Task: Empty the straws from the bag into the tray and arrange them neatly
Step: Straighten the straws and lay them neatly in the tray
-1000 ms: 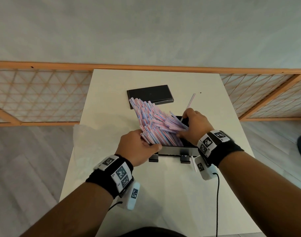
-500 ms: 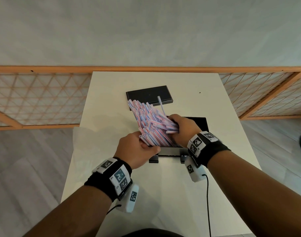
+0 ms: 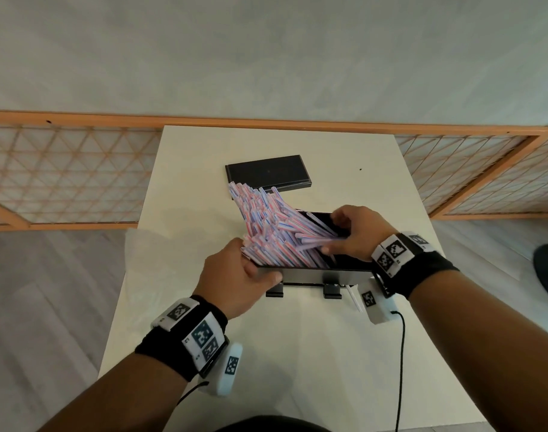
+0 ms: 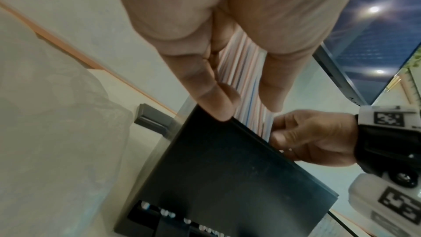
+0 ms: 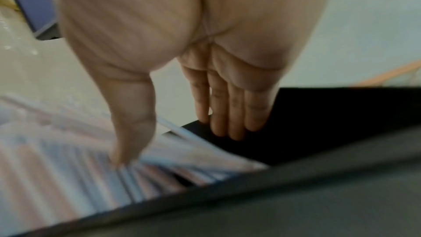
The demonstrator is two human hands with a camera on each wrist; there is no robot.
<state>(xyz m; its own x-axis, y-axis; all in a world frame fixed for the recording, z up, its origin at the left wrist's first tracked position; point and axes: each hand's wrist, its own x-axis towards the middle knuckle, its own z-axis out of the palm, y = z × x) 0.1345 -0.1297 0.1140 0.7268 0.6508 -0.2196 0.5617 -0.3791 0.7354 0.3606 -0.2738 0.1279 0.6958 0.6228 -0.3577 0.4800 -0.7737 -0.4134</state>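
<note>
While both forearms reach in from the near edge of the pale tabletop (image 3: 297,353), each wrist wears a black band with white tag blocks, and a black cable (image 3: 402,363) trails off the right one. Just past the wrists sits the black tray (image 3: 313,271), its near wall facing the camera with two small black feet under it and one loose white straw (image 3: 353,299) lying on the tabletop beside the right foot. The left hand (image 3: 235,275) is at the tray's near-left corner — fingers and thumb curled round the near ends of the straws (image 3: 275,229), thumb over the rim, which the left wrist view shows pretty clearly. The straws are a big pink, blue and white bundle standing tilted in the left part of the tray, fanning up and away to the left past its far edge. The right hand (image 3: 356,233) is over the tray's right part with fingers mostly straight and together, thumb tip pressing on the splayed straws — not really gripping anything. Left of the tray a crumpled clear bag (image 3: 160,263) lies on the tabletop. Further back there's a flat black lid (image 3: 268,173), then a wooden lattice screen (image 3: 63,173) and a grey wall.
</note>
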